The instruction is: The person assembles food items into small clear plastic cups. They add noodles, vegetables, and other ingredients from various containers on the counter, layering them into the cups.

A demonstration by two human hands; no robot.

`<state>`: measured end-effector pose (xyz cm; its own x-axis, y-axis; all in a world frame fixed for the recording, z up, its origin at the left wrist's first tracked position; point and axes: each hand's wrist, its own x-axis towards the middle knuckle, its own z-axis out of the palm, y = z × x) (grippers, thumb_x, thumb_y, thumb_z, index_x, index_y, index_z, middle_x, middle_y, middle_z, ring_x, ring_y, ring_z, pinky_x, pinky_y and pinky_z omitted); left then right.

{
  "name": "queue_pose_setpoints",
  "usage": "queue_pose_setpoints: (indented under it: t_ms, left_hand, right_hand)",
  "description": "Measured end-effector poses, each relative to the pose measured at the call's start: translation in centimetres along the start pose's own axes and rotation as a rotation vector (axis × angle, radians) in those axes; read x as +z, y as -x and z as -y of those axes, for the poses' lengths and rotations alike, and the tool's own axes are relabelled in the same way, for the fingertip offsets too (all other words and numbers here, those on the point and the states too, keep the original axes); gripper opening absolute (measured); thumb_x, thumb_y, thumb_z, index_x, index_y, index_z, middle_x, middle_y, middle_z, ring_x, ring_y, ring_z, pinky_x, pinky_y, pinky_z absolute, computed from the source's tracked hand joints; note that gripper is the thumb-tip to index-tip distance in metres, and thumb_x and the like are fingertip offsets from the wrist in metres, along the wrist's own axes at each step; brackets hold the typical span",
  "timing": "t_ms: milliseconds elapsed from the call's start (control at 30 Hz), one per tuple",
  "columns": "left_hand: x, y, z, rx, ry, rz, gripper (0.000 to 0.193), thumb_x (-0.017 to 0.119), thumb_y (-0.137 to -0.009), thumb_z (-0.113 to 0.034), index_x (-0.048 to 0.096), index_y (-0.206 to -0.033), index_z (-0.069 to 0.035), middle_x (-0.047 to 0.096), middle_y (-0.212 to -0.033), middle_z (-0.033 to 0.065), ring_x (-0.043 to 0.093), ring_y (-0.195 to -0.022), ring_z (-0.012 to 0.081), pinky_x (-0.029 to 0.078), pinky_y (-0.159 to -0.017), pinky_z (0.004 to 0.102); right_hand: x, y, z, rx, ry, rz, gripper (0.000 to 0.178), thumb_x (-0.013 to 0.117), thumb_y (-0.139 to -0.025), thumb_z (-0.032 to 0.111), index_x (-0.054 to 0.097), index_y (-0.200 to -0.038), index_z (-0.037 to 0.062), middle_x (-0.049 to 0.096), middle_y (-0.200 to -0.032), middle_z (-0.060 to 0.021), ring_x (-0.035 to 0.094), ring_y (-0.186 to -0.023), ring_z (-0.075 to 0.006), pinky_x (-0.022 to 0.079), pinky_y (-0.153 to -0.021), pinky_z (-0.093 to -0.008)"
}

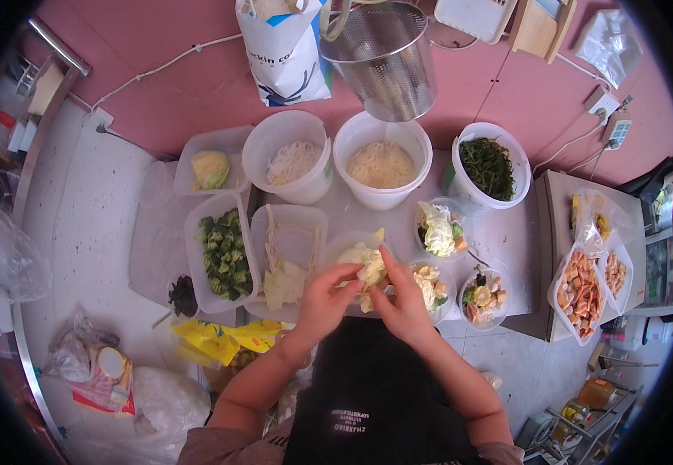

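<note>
My left hand point(330, 298) and my right hand point(405, 301) meet in front of me, fingers closed on a pale yellow-green cabbage leaf point(372, 269). Under the leaf is a clear round bowl point(346, 239), mostly hidden by my hands. Close to my right hand stand three clear bowls of mixed food: one point(453, 301) just beside it, one farther back point(420, 246), and one to the right point(484, 328). Cabbage pieces point(283, 284) lie in a clear box point(320, 225) left of my hands, along with thin pale sticks.
Left of that box is a box of broccoli point(225, 252). White buckets point(290, 118) with noodles and a bucket of dark green strips point(493, 167) line the back. A perforated metal strainer point(383, 66) hangs above. Trays of orange-pink pieces point(582, 298) stand right; bags lie lower left.
</note>
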<state>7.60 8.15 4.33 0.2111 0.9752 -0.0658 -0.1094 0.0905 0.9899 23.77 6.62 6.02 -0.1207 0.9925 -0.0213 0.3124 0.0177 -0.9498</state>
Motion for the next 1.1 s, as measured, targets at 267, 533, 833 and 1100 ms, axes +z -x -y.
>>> queue_pose_setpoints:
  t_ms: [267, 533, 833, 1100]
  left_hand:
    - [1.0, -0.3, -1.1, 0.114, -0.167, -0.074, 0.021, 0.057, -0.087, -0.007, 0.059, -0.104, 0.004, 0.065, -0.091, 0.0107, 0.063, -0.081, 0.0139, 0.05, -0.071, 0.025]
    - [0.1, -0.3, 0.3, 0.035, -0.32, -0.102, 0.025, 0.061, -0.085, -0.008, 0.059, -0.107, 0.004, 0.065, -0.083, 0.0083, 0.063, -0.078, 0.0121, 0.048, -0.066, 0.0232]
    - [-0.2, -1.9, 3.8, -0.192, 0.085, -0.216, 0.014, 0.059, -0.083, -0.002, 0.057, -0.096, 0.003, 0.064, -0.082, 0.0087, 0.062, -0.069, 0.0128, 0.052, -0.061, 0.0253]
    - [-2.3, -2.7, 4.3, -0.083, 0.135, -0.517, 0.014, 0.058, -0.082, -0.001, 0.051, -0.094, 0.0, 0.061, -0.093, 0.0087, 0.062, -0.077, 0.0136, 0.052, -0.061, 0.0238]
  right_hand:
    - [1.7, -0.1, 0.0, -0.118, 0.137, -0.065, 0.069, 0.053, -0.087, 0.011, 0.011, -0.14, -0.0034, 0.039, -0.112, -0.0254, 0.045, -0.1, -0.0385, 0.038, -0.089, -0.0405]
    - [1.6, -0.1, -1.5, -0.078, 0.124, -0.029, 0.069, 0.051, -0.089, 0.013, 0.008, -0.14, -0.0048, 0.038, -0.111, -0.0244, 0.045, -0.101, -0.0376, 0.038, -0.088, -0.0411]
    - [3.1, -2.2, -4.2, 0.26, -0.409, -0.086, 0.049, 0.044, -0.095, 0.019, 0.025, -0.137, 0.0038, 0.047, -0.116, -0.0173, 0.054, -0.099, -0.0312, 0.051, -0.077, -0.0398]
    - [0.3, -3.1, -5.7, 0.49, -1.173, -0.069, 0.035, 0.033, -0.098, 0.027, 0.037, -0.128, 0.0084, 0.05, -0.122, -0.0148, 0.055, -0.108, -0.0316, 0.056, -0.073, -0.0398]
